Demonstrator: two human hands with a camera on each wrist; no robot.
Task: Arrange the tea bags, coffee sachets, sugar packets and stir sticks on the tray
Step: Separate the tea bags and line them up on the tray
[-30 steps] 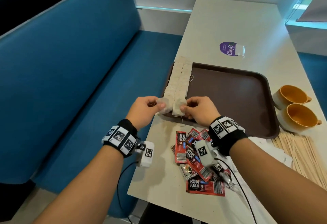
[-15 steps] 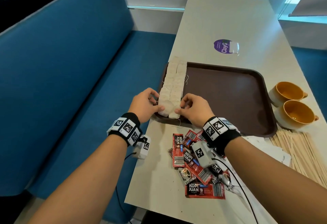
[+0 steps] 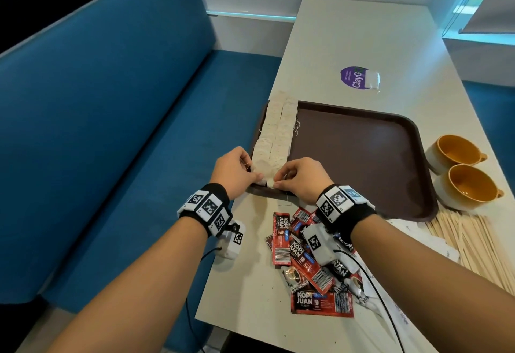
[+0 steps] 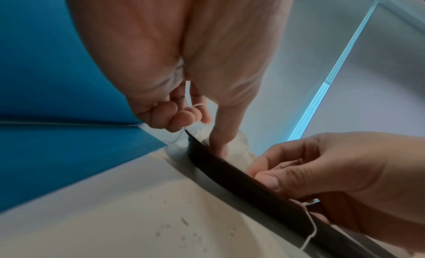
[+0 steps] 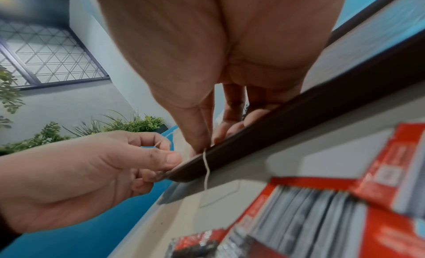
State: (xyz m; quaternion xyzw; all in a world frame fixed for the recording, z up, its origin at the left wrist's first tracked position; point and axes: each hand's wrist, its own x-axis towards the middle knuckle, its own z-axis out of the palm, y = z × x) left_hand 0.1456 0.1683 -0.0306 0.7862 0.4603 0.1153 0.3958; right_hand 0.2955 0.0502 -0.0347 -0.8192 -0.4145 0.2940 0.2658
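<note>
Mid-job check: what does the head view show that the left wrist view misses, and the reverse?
Only the head view shows the two rows of tea bags along the tray's left side, the coffee sachets, stir sticks and two cups. Only the left wrist view shows a string hanging over the tray rim. Both show the left hand and right hand at the tray's near-left corner.

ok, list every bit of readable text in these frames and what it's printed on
"KOPI JUAN" on the nearest red coffee sachet, lying flat at the table edge.
"KOPI JUAN" again on another sachet in the pile, read sideways.
"ClayG" on the purple round sticker on the table; its smaller print is too small to read.
Wristband markers are square codes, not text.
Sachet barcodes and fine print: unreadable. The right wrist view of the sachets is blurred.
</note>
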